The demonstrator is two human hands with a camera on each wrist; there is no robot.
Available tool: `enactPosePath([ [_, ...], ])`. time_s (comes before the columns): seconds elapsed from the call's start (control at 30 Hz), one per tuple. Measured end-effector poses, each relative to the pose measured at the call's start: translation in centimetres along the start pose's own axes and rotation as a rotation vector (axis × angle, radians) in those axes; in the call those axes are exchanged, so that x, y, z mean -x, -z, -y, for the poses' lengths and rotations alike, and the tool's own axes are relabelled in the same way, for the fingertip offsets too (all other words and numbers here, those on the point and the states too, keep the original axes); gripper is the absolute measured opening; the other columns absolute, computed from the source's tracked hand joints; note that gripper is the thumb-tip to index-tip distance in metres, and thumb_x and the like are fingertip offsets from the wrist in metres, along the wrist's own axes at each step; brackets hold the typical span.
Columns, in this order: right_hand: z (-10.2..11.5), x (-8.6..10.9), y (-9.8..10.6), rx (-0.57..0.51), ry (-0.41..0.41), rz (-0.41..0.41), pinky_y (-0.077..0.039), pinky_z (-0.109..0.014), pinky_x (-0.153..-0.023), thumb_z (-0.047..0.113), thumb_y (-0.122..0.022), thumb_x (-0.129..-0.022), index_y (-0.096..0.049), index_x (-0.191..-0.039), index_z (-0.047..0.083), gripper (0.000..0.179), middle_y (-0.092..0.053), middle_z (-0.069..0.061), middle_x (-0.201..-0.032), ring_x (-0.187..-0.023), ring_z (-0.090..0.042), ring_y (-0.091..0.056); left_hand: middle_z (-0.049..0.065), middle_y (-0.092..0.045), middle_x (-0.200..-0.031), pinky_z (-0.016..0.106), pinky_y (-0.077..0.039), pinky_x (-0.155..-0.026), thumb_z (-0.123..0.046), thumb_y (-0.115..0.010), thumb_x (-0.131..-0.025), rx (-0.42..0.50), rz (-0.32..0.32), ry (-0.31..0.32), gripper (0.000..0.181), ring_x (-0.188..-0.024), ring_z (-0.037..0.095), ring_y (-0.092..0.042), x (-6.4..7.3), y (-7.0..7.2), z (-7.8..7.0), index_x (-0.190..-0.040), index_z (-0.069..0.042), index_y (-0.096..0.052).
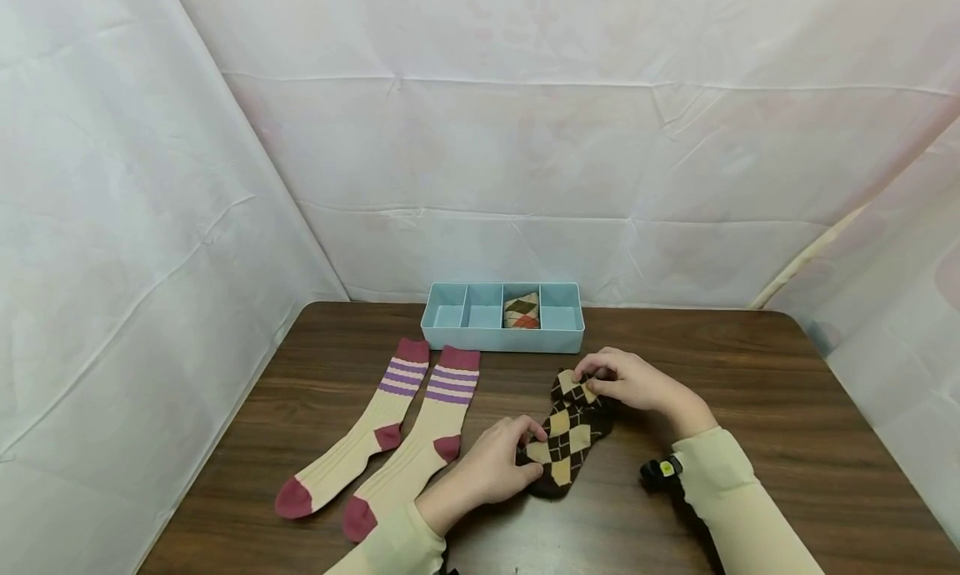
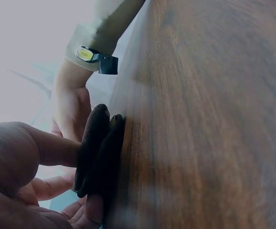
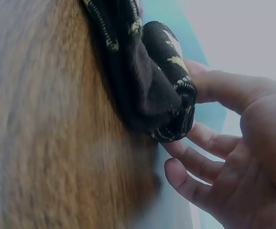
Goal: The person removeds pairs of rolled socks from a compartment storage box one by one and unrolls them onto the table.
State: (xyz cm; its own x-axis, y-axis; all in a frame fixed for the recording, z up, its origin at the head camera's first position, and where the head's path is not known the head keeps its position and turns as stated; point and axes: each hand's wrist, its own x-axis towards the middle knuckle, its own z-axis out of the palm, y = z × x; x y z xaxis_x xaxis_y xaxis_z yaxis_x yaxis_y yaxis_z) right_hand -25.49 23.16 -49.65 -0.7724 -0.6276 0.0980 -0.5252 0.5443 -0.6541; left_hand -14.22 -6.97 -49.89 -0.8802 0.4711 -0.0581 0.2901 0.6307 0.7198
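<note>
A pair of dark brown argyle socks (image 1: pixel 561 442) with tan diamonds lies stacked on the table, toes toward me. At the far end the cuffs are folded over into a thick roll (image 3: pixel 173 71). My right hand (image 1: pixel 633 382) holds this roll, thumb and fingertips at its edges. Down at the toe end, my left hand (image 1: pixel 495 464) grips the socks between thumb and fingers. The left wrist view shows the two dark toe layers (image 2: pixel 99 152) pressed one on the other, with a fingertip (image 2: pixel 94 209) at their lower edge.
Two cream socks with purple stripes, a left one (image 1: pixel 360 442) and a right one (image 1: pixel 420 442), lie flat to the left. Behind stands a light blue box (image 1: pixel 502 340) with several compartments. One compartment holds a folded argyle sock bundle (image 1: pixel 522 311). A fabric wall rises behind the table.
</note>
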Motion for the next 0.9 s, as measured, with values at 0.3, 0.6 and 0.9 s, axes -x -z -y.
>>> enactPosePath([
  [0.3,-0.14,0.38,0.09,-0.034,-0.027,0.047,-0.055,-0.051,-0.098,0.033,-0.088,-0.096,-0.073,-0.129,0.018,0.039,-0.067,-0.003,-0.127,-0.117,-0.028,-0.065,-0.004,-0.064,-0.104,0.031,-0.050,-0.081,-0.026,-0.077,-0.100,0.002,-0.012,-0.029,0.024,-0.091,0.008,-0.057,-0.11,-0.17,0.36,-0.122,-0.021,-0.072],
  [0.6,0.18,0.32,0.24,-0.035,-0.051,0.064,-0.054,-0.055,-0.101,0.026,-0.094,-0.089,-0.072,-0.130,0.018,0.047,-0.066,-0.006,-0.129,-0.118,-0.031,-0.064,-0.006,-0.061,-0.103,0.031,-0.049,-0.081,-0.020,-0.080,-0.097,0.022,0.019,-0.010,0.026,-0.089,0.009,-0.056,-0.03,-0.20,0.13,-0.121,-0.022,-0.071],
  [0.9,0.00,0.33,0.37,-0.020,-0.038,0.036,-0.056,-0.047,-0.097,0.028,-0.085,-0.099,-0.072,-0.130,0.021,0.034,-0.070,0.001,-0.129,-0.118,-0.025,-0.067,-0.005,-0.060,-0.102,0.030,-0.048,-0.078,-0.018,-0.084,-0.096,0.044,0.033,-0.002,0.030,-0.084,0.007,-0.054,0.22,0.04,-0.35,-0.122,-0.021,-0.070],
])
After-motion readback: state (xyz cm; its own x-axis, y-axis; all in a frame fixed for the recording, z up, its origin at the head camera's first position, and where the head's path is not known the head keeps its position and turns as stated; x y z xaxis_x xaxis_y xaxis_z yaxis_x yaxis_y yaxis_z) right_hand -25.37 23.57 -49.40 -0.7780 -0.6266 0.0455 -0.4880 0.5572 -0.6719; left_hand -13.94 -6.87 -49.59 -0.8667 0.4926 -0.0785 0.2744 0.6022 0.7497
